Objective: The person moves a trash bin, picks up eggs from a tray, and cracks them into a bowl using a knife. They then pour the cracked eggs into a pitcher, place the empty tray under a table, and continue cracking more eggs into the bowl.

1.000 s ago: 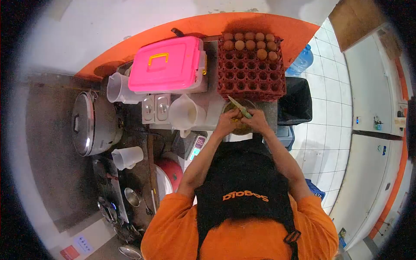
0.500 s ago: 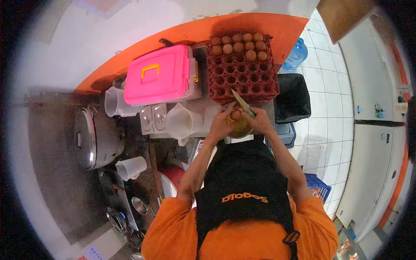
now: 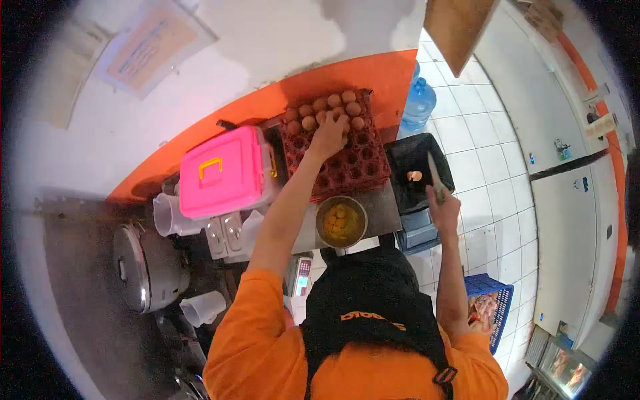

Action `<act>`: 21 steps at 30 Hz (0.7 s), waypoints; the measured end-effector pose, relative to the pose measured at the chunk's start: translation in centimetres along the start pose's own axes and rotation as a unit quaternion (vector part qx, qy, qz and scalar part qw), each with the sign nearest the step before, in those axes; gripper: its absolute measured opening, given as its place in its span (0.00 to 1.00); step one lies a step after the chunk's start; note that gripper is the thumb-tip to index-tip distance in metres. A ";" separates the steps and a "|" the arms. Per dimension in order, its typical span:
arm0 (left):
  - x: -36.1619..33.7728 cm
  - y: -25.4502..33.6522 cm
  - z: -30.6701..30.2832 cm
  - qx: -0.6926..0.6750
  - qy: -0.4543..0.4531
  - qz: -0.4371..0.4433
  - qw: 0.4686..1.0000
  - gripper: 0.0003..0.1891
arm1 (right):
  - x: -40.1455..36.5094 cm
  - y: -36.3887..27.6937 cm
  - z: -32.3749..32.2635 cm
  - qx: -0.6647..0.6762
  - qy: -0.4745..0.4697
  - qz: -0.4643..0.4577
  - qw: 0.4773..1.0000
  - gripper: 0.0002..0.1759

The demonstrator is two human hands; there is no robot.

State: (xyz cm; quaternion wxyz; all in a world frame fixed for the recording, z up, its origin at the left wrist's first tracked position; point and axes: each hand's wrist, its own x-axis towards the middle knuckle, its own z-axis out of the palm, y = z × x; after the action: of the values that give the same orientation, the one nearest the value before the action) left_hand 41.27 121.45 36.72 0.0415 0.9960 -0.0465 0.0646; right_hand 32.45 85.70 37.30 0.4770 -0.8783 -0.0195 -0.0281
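Observation:
My left hand [image 3: 330, 138] reaches onto the dark red egg tray [image 3: 353, 160], its fingers curled round a brown egg near the front of the remaining group. The fingers partly hide that egg and its neighbours. In my right hand [image 3: 445, 210] is a knife [image 3: 435, 170] with a green handle, its blade pointing up and away beside the black bin [image 3: 400, 160]. A cracked eggshell [image 3: 414, 176] shows inside the bin. Close to my apron stands a round metal bowl [image 3: 321, 235] holding several yolks and egg white; neither hand touches it.
Left of the tray is a pink-lidded plastic box [image 3: 223, 170], with lidded metal containers [image 3: 223, 233] in front. A large rice cooker [image 3: 143, 267] stands farther left. Right are a blue water bottle [image 3: 419, 105] and a blue basket [image 3: 501, 313] on the tiled floor.
My hands have parted from the egg over the bowl. The left moved up to the tray; the right swung right with the knife, and an eggshell now shows in the bin.

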 end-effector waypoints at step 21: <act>-23.3 5.4 -2.4 -0.650 0.116 -0.281 0.697 0.25 | -4.7 -12.0 13.0 0.081 -0.267 -0.111 0.954 0.30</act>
State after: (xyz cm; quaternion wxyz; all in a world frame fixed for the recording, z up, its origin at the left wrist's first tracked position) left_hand 17.42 118.31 36.42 0.6995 0.6724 0.2106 0.1188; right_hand 27.42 103.12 39.91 0.5175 -0.8046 -0.2456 0.1566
